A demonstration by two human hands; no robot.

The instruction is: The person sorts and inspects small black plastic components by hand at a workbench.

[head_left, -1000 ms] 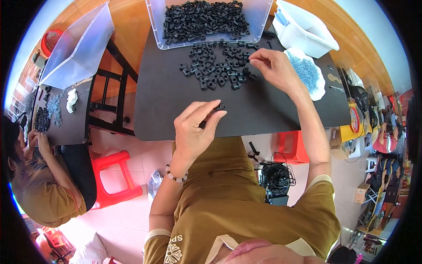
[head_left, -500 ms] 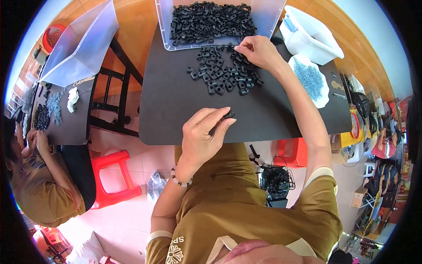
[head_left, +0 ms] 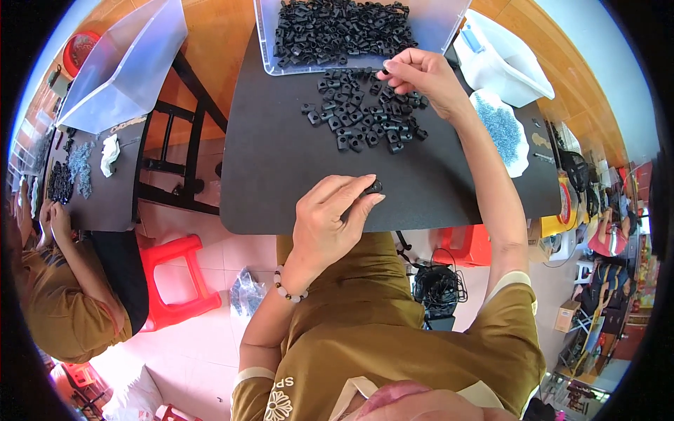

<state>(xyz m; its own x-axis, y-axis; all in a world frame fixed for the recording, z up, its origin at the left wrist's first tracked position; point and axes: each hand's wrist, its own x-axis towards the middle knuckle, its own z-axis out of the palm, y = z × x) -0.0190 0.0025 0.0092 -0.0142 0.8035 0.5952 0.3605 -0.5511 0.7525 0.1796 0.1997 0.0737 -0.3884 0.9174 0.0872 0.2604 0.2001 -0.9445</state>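
My left hand (head_left: 328,221), with a beaded bracelet at its wrist, is closed over the table's near edge. Thumb and fingers pinch a small black plastic part (head_left: 375,186). My right hand (head_left: 430,78) is closed at the far side of the loose pile of black plastic parts (head_left: 361,116). Between its thumb and fingertips shows another small black part, mostly hidden by the fingers. Just beyond it, a clear plastic bin (head_left: 270,49) holds a heap of the same black parts (head_left: 344,31).
A dark table (head_left: 274,175) bears the pile. To the right, small bluish pieces (head_left: 500,133) lie on a white sheet (head_left: 521,163) by a white tub (head_left: 516,77). Leftward, a co-worker's hands (head_left: 56,219) are at another table. Red stools (head_left: 184,316) stand on the floor.
My right hand has risen slightly off the pile's far edge, a black part now showing at its fingertips. My left hand keeps its pinch, having barely moved. The whole view has shifted a little.
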